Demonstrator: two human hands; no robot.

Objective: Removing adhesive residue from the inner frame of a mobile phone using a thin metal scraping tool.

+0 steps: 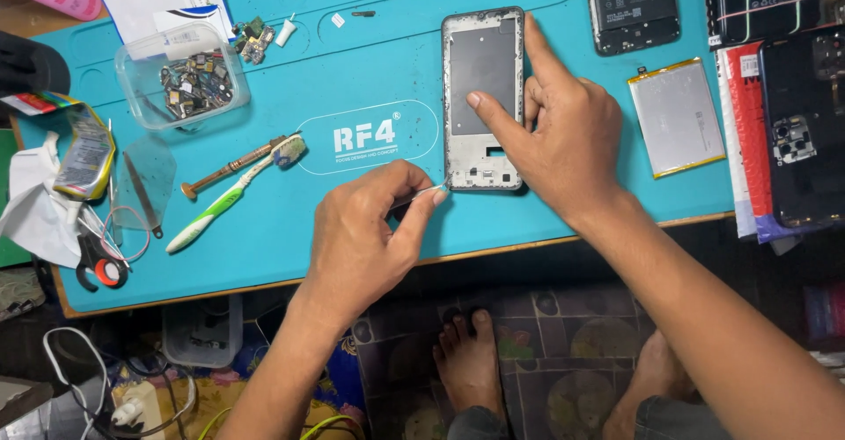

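While the right hand point(563, 132) presses its spread fingers on the phone frame point(483, 97) at 12 o'clock on the teal mat point(370, 62), the left hand point(365, 233) pinches a thin metal tool point(429, 193) at the frame's bottom left corner. I think the tool could slip and scratch. At 10 o'clock, a clear tub point(183, 75) holds many tiny parts.
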